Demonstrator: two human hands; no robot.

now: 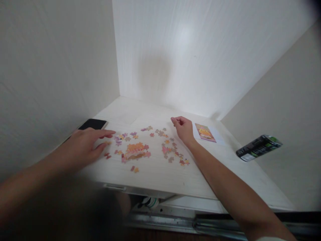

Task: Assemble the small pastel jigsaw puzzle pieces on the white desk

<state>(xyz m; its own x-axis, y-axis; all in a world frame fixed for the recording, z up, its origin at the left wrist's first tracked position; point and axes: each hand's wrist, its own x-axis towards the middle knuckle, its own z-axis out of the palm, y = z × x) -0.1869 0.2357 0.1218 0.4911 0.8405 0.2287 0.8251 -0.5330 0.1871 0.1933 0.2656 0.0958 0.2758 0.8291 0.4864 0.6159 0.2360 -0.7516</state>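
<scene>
My left hand (pixel 87 144) is open at the left side of the table, thumb and forefinger apart, close to loose jigsaw puzzle pieces (pixel 118 142). A partly joined section of the puzzle (pixel 135 151), orange and pink, lies flat between my hands. My right hand (pixel 184 129) is closed, its fingers curled in beyond a second scatter of puzzle pieces (pixel 171 150). Whatever those fingers hold, if anything, is hidden. Beside my right hand lies a printed picture card (pixel 205 133) with a yellow figure. A few pieces (pixel 134 169) sit nearer the table's front edge.
A dark phone (pixel 93 124) rests behind my left hand. To the right stands a black and green can (pixel 258 148), tilted in this view. Pale walls (pixel 160 80) enclose the white table (pixel 160 182). Below its front edge are a metal rail (pixel 163 222) and a white-and-green object (pixel 152 202).
</scene>
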